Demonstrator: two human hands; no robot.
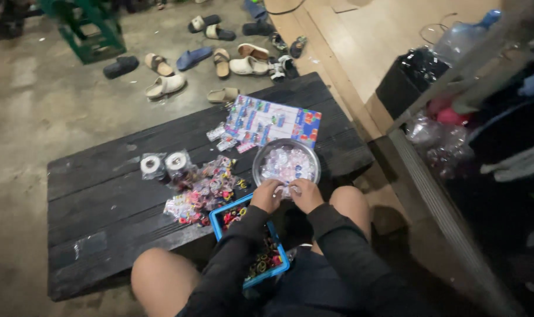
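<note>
Over the bowl's [286, 163] near rim I see my left hand [267, 195] and right hand [306, 194] pinching one small clear packet [287, 191]; filled packets [205, 191] already heaped left; blue tray [220, 218] remains well stocked with loose pieces.

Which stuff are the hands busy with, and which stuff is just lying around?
In use:
- left hand and right hand, together on a small clear packet
- round bowl of clear packets
- blue tray of small colourful pieces
- heap of filled packets

Lying about:
- sandals on the floor
- green crate
- two tape rolls
- colourful card sheet
</note>
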